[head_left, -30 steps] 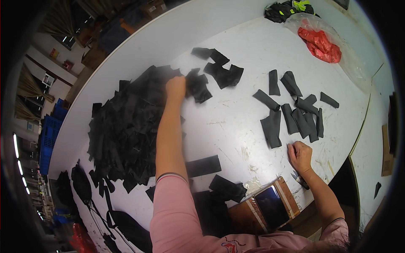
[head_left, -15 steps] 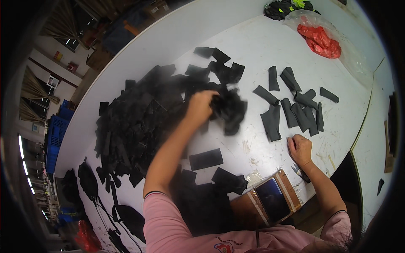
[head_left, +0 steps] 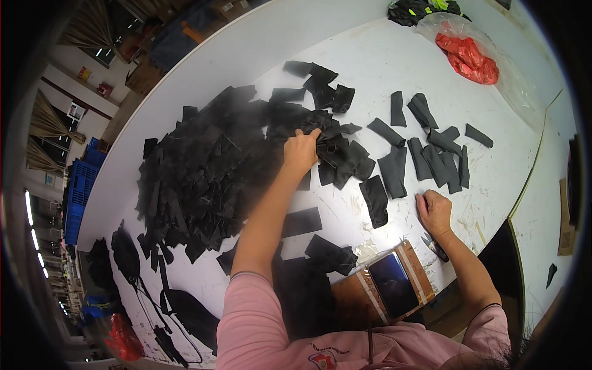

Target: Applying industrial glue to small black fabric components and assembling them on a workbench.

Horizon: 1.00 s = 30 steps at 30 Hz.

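My left hand [head_left: 301, 151] reaches to the right side of a large heap of black fabric pieces [head_left: 203, 166]. Its fingers are closed on some crumpled black fabric pieces [head_left: 336, 151]; the fingertips are partly lost against the dark cloth. One separate black piece [head_left: 374, 200] lies flat just right of this bunch. My right hand [head_left: 433, 211] rests on the white table as a loose fist, with nothing seen in it. Beyond it lie several rolled or folded dark grey fabric pieces [head_left: 421, 158]. A pair of small snips [head_left: 435, 246] lies beside my right wrist.
Near my body, a dark phone-like slab [head_left: 393, 283] lies on a brown board with pale strips. A red bag [head_left: 467, 58] inside clear plastic sits at the far right. A raised white wall [head_left: 203, 74] curves behind the heap. Black corded pieces [head_left: 188, 314] lie at lower left.
My left hand has set the bunch of black pieces down against the heap's right side, where they spread out. One piece now lies apart to the right. My right hand stays in place.
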### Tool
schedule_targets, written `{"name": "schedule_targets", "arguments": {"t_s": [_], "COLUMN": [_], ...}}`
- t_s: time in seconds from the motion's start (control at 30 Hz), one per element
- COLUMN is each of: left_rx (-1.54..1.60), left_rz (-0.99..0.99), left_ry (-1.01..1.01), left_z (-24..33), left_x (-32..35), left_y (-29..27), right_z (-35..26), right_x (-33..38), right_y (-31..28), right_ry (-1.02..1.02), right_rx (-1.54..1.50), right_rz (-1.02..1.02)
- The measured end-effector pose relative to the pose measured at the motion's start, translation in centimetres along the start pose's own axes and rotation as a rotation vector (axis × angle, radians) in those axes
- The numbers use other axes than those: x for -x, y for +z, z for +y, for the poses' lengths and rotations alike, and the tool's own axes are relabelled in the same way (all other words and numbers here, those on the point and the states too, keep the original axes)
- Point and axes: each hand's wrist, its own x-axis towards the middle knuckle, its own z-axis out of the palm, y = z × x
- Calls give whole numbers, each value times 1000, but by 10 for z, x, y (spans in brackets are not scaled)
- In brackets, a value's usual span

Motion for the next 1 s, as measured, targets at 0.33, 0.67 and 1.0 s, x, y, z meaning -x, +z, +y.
{"name": "schedule_targets", "arguments": {"t_s": [0.33, 0.67, 1.0], "left_rx": [366, 653, 202], "left_rz": [169, -172, -308], "left_ry": [218, 177, 51], "left_z": [-29, -8, 33], "left_x": [49, 243, 370], "left_y": [-72, -131, -76], "right_z": [3, 3, 4], "right_x": [2, 1, 3], "right_y": [-1, 0, 1], "right_ry": [-27, -57, -53], "right_rx": [-24, -23, -5], "right_rz": [0, 9, 12]}}
